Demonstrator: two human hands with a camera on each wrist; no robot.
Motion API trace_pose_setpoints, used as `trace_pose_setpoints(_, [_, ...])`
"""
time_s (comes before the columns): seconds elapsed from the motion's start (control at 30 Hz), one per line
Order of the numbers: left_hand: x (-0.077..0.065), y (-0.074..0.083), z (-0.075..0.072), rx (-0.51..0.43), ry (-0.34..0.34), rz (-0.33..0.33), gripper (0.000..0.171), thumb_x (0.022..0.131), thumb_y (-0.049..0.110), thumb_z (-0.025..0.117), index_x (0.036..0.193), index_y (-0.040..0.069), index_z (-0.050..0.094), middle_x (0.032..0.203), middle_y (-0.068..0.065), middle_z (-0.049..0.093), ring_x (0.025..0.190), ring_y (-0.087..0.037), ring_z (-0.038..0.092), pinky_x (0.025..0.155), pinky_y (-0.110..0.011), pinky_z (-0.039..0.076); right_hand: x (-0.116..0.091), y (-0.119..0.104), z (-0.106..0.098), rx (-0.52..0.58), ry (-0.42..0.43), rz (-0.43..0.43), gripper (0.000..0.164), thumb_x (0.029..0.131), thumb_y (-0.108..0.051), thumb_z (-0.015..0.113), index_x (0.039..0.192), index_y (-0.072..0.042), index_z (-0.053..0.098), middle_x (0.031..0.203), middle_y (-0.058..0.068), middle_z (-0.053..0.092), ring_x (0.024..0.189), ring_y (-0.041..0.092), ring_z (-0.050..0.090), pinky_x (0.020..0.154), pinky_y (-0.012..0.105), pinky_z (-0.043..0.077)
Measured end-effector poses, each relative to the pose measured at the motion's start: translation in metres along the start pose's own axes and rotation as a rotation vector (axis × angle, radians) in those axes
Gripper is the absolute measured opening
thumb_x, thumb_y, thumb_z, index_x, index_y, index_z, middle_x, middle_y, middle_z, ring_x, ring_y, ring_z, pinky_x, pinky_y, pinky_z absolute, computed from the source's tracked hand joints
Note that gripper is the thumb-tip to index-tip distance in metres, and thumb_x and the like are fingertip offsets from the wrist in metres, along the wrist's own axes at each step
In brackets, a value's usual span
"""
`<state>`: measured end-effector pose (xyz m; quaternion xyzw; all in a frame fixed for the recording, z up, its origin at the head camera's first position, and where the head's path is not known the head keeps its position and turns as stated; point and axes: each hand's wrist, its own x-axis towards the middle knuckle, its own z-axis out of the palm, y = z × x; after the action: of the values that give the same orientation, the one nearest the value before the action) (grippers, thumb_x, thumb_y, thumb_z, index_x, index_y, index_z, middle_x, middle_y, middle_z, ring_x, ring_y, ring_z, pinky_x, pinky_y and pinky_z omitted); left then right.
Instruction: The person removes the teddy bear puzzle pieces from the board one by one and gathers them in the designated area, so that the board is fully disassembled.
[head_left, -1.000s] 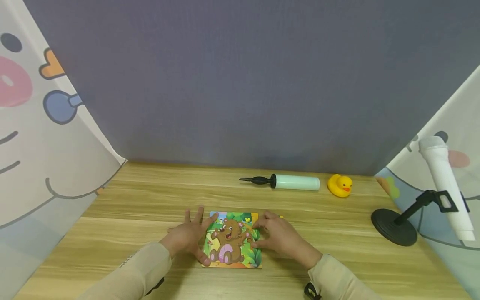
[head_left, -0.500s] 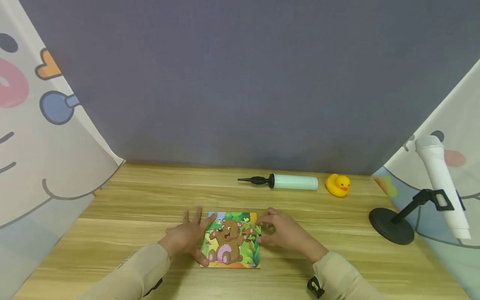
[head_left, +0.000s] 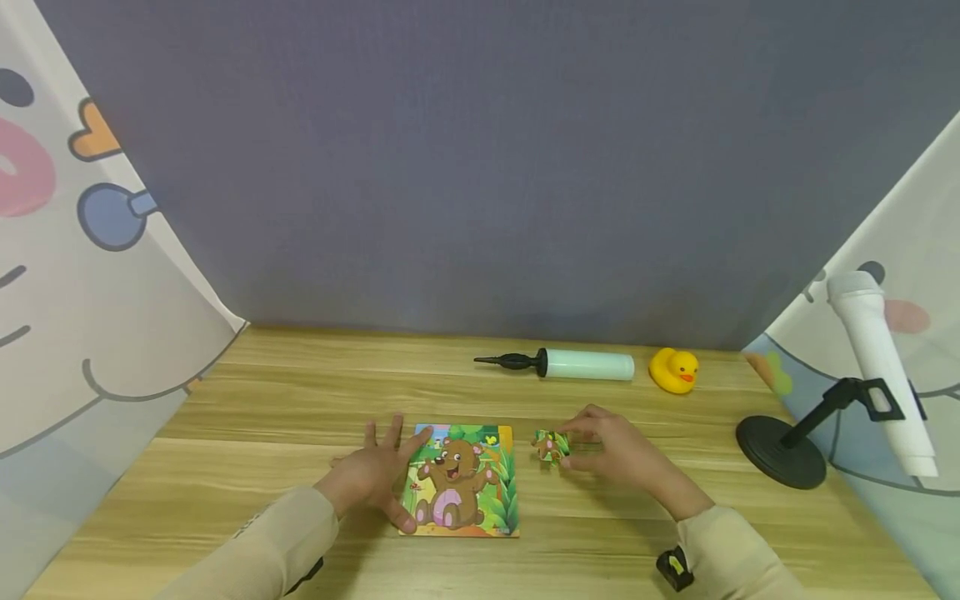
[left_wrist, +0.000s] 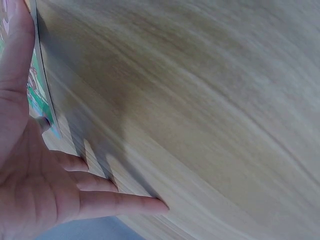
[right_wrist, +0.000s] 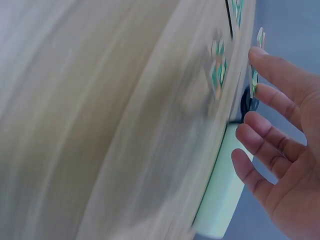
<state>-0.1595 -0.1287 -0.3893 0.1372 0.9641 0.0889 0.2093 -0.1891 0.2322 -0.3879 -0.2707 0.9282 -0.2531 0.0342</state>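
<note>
A square bear picture puzzle board (head_left: 457, 483) lies flat on the table. My left hand (head_left: 371, 479) has its fingers spread, with thumb and index finger along the board's left edge; the left wrist view shows this hand (left_wrist: 40, 190) with straight fingers. To the right of the board, my right hand (head_left: 618, 454) pinches a small puzzle piece (head_left: 551, 447) printed with brown and green between thumb and index finger. In the right wrist view the piece (right_wrist: 254, 75) is seen edge-on, held above the table. A blurred green patch on the table there may be another piece or a reflection; I cannot tell.
Toward the back of the table lie a pale green hand pump (head_left: 588, 364) with a black nozzle and a yellow rubber duck (head_left: 673, 371). A white microphone (head_left: 881, 375) on a black stand (head_left: 782, 452) is at the right. A grey panel (head_left: 480, 167) rises behind the table.
My right hand has drawn the puzzle piece to the right, from over the board's right side to beside it. The left hand stays at the board's left edge.
</note>
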Motion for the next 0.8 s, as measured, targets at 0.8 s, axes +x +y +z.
trace_pose_setpoints(0.8, [0.0,-0.001,0.001,-0.017,-0.001,0.005,0.132,0.057,0.046,0.092,0.163,0.016,0.019,0.163,-0.034,0.007,0.141,-0.069,0.008,0.075,-0.09,0.035,-0.023,0.05,-0.022,-0.003,-0.007,0.096,0.043,0.085,-0.029,0.084,0.12,-0.008,0.073,0.107,0.004,0.063,0.091,0.019,0.057,0.074,0.036,0.052])
